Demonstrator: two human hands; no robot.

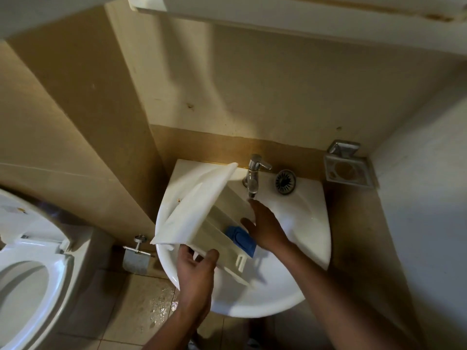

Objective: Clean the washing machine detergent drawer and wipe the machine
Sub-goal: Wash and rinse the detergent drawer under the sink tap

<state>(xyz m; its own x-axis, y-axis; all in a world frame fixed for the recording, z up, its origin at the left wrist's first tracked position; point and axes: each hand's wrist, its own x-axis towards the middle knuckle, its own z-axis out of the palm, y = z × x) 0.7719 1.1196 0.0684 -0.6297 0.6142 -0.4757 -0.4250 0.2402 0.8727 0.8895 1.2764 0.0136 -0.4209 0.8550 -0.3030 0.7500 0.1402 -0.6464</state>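
Observation:
The white detergent drawer is held tilted over the white sink, its front panel up and to the left, a blue insert in one compartment. My left hand grips the drawer's near lower edge from below. My right hand reaches with straight fingers under the chrome tap, fingertips just below the spout, thumb beside the drawer's inner wall. Whether water runs from the tap cannot be told.
A sink strainer lies on the sink's back ledge. An empty metal soap holder hangs on the right wall. A toilet stands at the left, a paper holder between it and the sink. The floor tiles are wet.

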